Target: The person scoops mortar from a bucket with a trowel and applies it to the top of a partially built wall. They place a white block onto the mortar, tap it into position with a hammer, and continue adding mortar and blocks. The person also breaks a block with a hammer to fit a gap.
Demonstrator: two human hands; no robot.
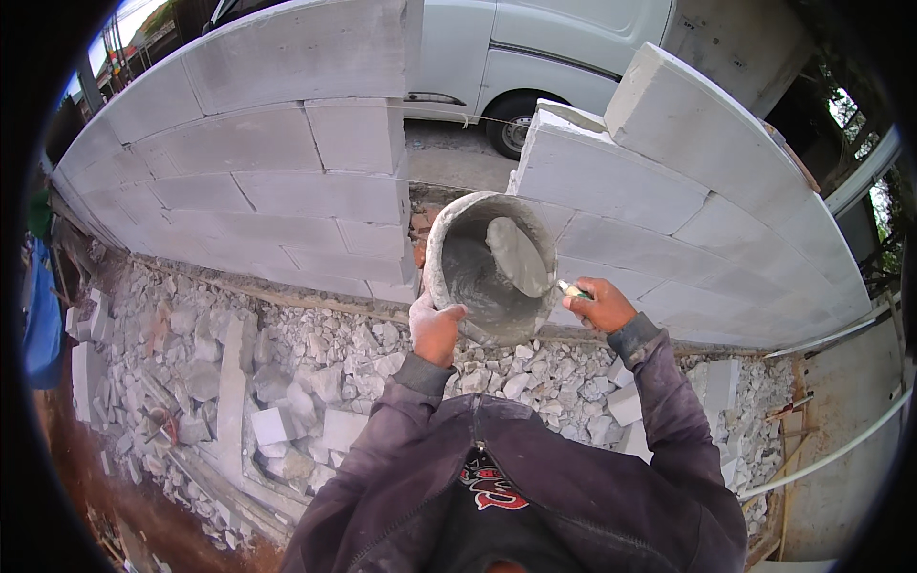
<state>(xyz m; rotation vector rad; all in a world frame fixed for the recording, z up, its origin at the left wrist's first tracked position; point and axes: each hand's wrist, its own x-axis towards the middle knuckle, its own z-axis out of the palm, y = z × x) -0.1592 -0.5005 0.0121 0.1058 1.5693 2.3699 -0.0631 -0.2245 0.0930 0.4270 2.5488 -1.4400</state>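
Before me is a mortar-crusted round bucket [439, 250], tilted so that its mouth faces me, with wet grey mortar [478, 286] inside. My left hand [435, 328] grips the bucket's near left rim, its fingers closed over the edge. In my right hand [602, 305] is the handle of a trowel [518, 258], whose rounded blade, coated in mortar, lies inside the bucket's mouth. The bucket is in the gap between two stretches of white block wall; what bears its weight is hidden.
The left block wall [239, 143] and the right block wall [650, 191] flank the gap, with a thin string [449, 116] across it. Beyond stands a white van [564, 48]. Broken rubble [334, 363] and a long pale plank-like piece [234, 382] lie below; a white pipe [831, 447] crosses at right.
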